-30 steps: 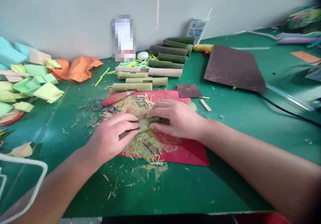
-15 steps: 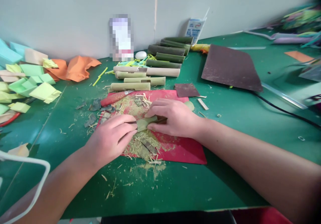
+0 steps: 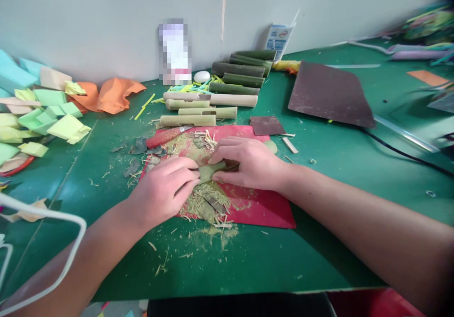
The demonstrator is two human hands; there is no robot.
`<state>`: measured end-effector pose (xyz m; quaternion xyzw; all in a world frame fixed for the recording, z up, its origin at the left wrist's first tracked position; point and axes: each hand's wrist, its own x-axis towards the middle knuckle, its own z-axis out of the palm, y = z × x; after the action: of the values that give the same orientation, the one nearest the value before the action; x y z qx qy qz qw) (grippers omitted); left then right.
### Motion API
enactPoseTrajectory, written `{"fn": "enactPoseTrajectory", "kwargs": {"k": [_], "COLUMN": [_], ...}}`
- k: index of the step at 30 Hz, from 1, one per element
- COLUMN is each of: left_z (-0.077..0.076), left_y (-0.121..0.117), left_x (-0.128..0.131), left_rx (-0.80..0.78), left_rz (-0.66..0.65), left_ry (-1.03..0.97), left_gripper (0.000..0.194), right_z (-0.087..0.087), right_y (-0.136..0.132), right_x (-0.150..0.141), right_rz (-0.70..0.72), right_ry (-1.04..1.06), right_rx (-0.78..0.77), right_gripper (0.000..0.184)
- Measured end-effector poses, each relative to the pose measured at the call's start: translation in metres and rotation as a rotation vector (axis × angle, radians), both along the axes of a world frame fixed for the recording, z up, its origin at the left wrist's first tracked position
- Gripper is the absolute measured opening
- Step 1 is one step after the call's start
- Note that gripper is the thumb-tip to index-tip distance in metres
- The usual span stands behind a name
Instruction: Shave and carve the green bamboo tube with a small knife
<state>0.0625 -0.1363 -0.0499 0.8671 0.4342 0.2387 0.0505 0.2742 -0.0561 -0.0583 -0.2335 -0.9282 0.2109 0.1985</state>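
Observation:
Between my hands lies a short pale-green bamboo piece [image 3: 209,172], low over the middle of a red mat [image 3: 264,210]. My left hand [image 3: 166,184] is closed at its left end, fingertips pressed together and covering that end. Thumb and fingers of my right hand [image 3: 248,161] grip the other end, where a dark strip shows in the shadow; what it is I cannot tell. Bamboo shavings [image 3: 209,203] and dust cover much of the mat around both hands. Behind my left hand rests a red-handled knife [image 3: 165,137].
Several cut bamboo tubes [image 3: 187,120] lie in a row behind the mat. Beyond it are a small brown sheet [image 3: 266,125] and a larger one [image 3: 329,94]. Folded papers [image 3: 42,111] pile up at left. A phone [image 3: 175,52] and a drink carton [image 3: 278,40] stand by the wall.
The whole view has shifted slightly, with things sitting a little further right. Both hands keep their hold on the bamboo piece, and it has barely moved on the mat.

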Motion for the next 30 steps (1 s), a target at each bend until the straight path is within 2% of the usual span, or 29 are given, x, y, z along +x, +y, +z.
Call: {"fn": "enactPoseTrajectory", "kwargs": {"k": [7,21,26,30], "left_z": [-0.0011,-0.0003,-0.0011,0.0002], "left_y": [0.0035,0.0026,0.0035,0.0024], "left_x": [0.0016,0.0012,0.0032,0.0029], "left_rx": [0.034,0.006,0.016,0.013], "left_rz": [-0.039,-0.009,-0.054,-0.017], "left_ry": [-0.016,0.011,0.006,0.024], "left_gripper": [0.011,0.011,0.011,0.011], "right_z": [-0.0034,-0.0026,-0.0015,-0.0011], "right_y": [0.0002,0.0000,-0.0001,-0.0003], "right_x": [0.0000,-0.0010,-0.0014,-0.0020], "right_rz": [0.023,0.007,-0.007,-0.012], "right_ry": [0.046,0.027,0.018,0.010], "right_rx": [0.019,0.018,0.008,-0.002], "right_gripper": [0.014,0.016,0.014,0.015]}}
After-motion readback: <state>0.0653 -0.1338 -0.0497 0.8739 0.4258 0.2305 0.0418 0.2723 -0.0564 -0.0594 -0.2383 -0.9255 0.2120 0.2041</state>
